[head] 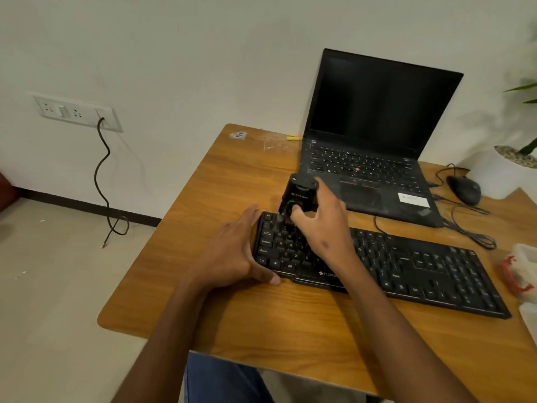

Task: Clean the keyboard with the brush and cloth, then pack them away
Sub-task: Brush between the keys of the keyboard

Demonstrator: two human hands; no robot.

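A black keyboard [412,266] lies across the wooden table [226,181]. My right hand [322,225] grips a black brush tool [297,196], holding it upright with its tip down on the keys at the keyboard's top-left corner. My left hand [235,254] rests flat against the keyboard's left end, fingers straight along the far corner and thumb on the near edge. A white cloth with red print [520,271] lies at the table's right edge, beyond the keyboard.
An open black laptop [374,135] stands behind the keyboard. A black mouse [464,189] and its cables lie to its right. A potted plant [520,152] is at the far right. A wall socket [77,112] with a hanging cable is at the left.
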